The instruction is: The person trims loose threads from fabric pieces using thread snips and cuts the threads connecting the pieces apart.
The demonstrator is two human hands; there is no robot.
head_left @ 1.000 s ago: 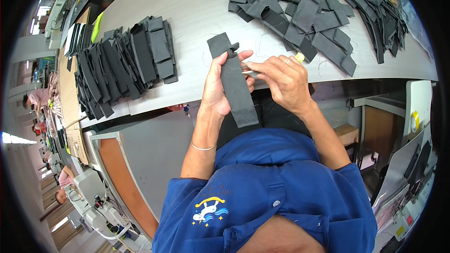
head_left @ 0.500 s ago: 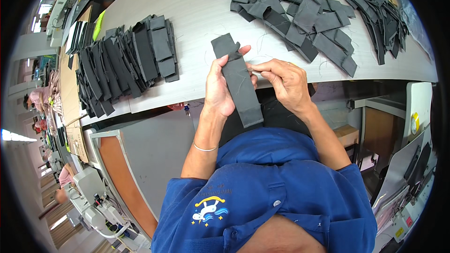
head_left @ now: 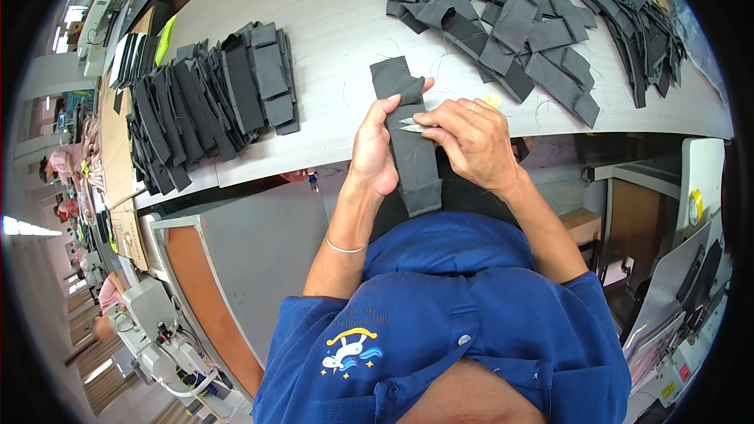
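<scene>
My left hand [head_left: 374,151] is closed on a dark grey fabric strip [head_left: 415,159], thumb on top and fingers underneath. The strip hangs over the table's front edge toward my lap, and a fold stands up near my thumb. In my right hand [head_left: 473,141] is a pair of thread snips [head_left: 410,125]. Two pointed blades poke out past my fingertips, slightly apart, over the middle of the strip. A bit of yellow shows behind my knuckles; most of the snips is hidden by my fingers.
On the pale table [head_left: 330,39], a row of stacked grey strips [head_left: 212,94] stands at left. A loose heap of strips [head_left: 503,31] lies at far right, with another bundle [head_left: 628,23] beyond it. Stray threads lie about. A sewing machine [head_left: 153,330] is at lower left.
The snips' blades now show, lying over the strip. The strip and my left hand have shifted slightly right, and the right hand has turned, its knuckles higher.
</scene>
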